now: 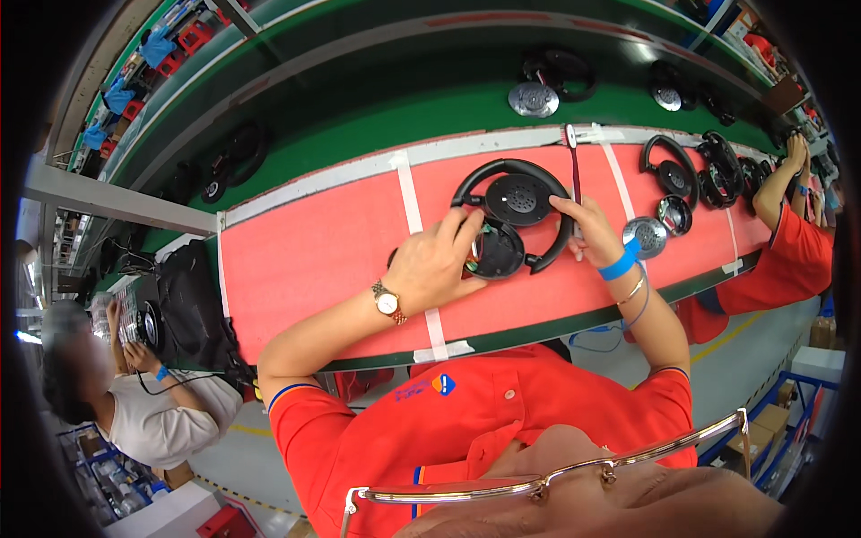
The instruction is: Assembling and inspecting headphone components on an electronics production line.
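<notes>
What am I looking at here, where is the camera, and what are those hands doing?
This is one picture from a fisheye camera worn on a person's head, looking down, so straight edges bend. The two arms rising from the bottom are that person's own. The left hand presses on an open ear cup of a black headset, where small wires show. The right hand steadies the headset's band and holds a thin red tool. All this lies on a red mat on a green workbench. More headsets and round silver discs lie to the right. Other workers sit at both sides.
</notes>
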Available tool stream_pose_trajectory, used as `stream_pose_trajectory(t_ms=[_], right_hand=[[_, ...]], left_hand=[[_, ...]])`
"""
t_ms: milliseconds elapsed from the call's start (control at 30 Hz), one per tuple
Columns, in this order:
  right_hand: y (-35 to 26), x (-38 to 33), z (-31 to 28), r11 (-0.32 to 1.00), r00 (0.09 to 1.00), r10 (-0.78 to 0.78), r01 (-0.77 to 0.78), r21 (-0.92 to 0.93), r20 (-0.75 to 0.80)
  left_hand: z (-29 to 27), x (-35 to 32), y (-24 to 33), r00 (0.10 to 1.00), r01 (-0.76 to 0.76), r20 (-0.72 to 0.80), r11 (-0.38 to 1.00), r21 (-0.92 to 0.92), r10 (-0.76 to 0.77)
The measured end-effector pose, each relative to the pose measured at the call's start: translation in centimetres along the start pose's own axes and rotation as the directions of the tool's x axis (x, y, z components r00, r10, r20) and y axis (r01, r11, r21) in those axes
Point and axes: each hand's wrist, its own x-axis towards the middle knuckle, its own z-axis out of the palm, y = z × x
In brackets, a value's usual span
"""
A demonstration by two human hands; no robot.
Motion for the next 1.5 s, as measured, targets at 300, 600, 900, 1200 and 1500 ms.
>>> stream_pose_trajectory(t_ms=[300, 600, 900, 1200, 1500], right_hand=[[0.4, -1.0, -1.3, 0.858, 0.975, -0.221, 0.178, -0.482, -0.034], [0.5, -7.0, 1.9, 0.447, 0.91, -0.358, 0.362, -0.818, 0.208], [0.3, -7.9, 2.1, 0.209, 0.849, -0.4, 0.451, -0.868, 0.346], [-3.3, -7.2, -2.6, 0.369, 0.881, -0.01, 0.442, -0.818, 0.472], [-0.7, -6.9, -1.6, 0.518, 0.886, -0.328, 0.46, -0.722, 0.329]], left_hand=[[1.7, -4.5, -0.4, 0.994, 0.11, 0.011, 0.992, -0.066, -0.109], [2.9, -6.1, -1.7, 0.995, 0.019, -0.101, 0.996, -0.088, -0.028], [3.7, -4.1, 2.5, 0.967, -0.234, -0.137, 0.962, -0.141, 0.215], [5.3, -4.5, 3.8, 0.938, -0.336, -0.106, 0.941, -0.036, 0.331], [5.4, -4.3, 3.8, 0.981, -0.196, -0.048, 0.961, -0.193, 0.19]])
